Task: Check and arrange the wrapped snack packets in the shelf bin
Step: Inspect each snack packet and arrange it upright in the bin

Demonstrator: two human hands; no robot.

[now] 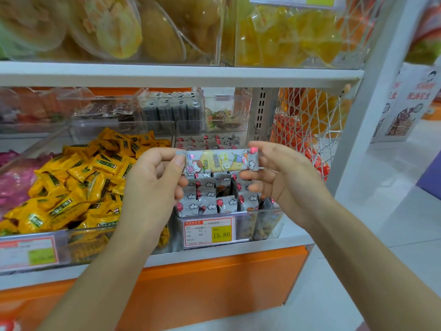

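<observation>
A long grey snack packet (218,161) with cartoon print and a yellow patch is held level above the clear shelf bin (267,222). My left hand (157,177) pinches its left end between thumb and fingers. My right hand (276,172) pinches its right end. Below it, several matching grey packets (210,199) with cloud and red balloon prints stand upright in rows inside the bin. More of them (210,140) show behind the held packet.
A heap of yellow packets (78,180) fills the bin to the left, pink packets (12,180) beyond it. A price tag reading 15.80 (210,231) is on the bin front. White wire netting (307,130) stands at right. Clear bins line the shelf above.
</observation>
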